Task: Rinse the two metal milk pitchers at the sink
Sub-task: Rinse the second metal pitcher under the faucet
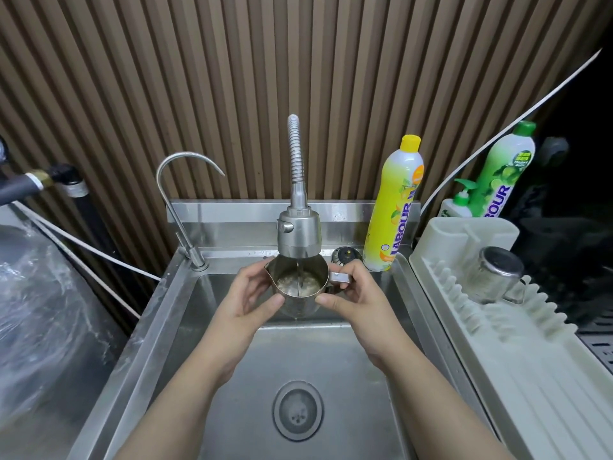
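Note:
I hold a metal milk pitcher (297, 283) upright over the steel sink (166, 327), directly under the flexible faucet's spray head (299, 235). A thin stream of water runs into it and water pools inside. My left hand (247, 295) wraps the pitcher's left side near the spout. My right hand (356, 293) grips its right side at the handle. A second metal pitcher (496, 277) rests upside down on the white drying rack (517, 353) to the right.
A curved thin tap (185, 180) rises at the sink's back left. A yellow dish soap bottle (394, 207) stands at the back right corner, with a green bottle (504, 171) and a pump bottle (459, 204) behind the rack. The drain (297, 410) lies below. Plastic wrap covers the left counter (39, 310).

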A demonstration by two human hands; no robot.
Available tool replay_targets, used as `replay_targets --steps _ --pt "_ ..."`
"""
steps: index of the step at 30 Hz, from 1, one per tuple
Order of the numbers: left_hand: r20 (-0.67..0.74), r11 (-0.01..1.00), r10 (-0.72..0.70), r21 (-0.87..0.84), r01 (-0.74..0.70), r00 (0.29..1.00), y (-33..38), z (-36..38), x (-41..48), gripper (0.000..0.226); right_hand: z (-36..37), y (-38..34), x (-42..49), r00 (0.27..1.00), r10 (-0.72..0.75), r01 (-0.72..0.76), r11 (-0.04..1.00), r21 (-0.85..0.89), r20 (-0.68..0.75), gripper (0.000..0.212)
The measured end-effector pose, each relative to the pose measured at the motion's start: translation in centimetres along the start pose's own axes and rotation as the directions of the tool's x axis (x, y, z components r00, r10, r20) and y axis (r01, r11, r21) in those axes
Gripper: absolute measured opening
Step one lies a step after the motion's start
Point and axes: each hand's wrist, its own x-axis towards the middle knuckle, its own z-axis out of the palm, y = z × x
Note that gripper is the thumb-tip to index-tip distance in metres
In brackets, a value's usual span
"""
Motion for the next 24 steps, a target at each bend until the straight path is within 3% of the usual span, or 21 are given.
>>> replay_targets --steps 6,11,16,24 --pt "0.010 1.000 0.022 -0.001 -0.022 1.000 0.0 0.0 0.2 0.053 0.0 0.0 0.0 1.000 -0.014 0.014 1.000 0.027 -0.002 0.047" --pt "0.018 1.000 0.009 0.011 -0.010 1.000 -0.3 0.0 0.0 0.057 0.0 0.5 0.0 1.000 0.010 -0.010 1.000 0.008 -0.015 0.034" --pt "0.024 1.000 -0.004 0.018 0.003 1.000 -0.6 -0.1 -0.1 0.062 -0.1 1.0 0.0 0.999 0.034 -0.034 0.999 0.001 -0.016 0.035" --pt "0.024 0.999 -0.026 0.020 0.026 0.999 -1.2 0.1 -0.6 0.049 0.0 1.6 -0.6 0.999 0.042 -0.042 0.999 0.011 -0.013 0.033"
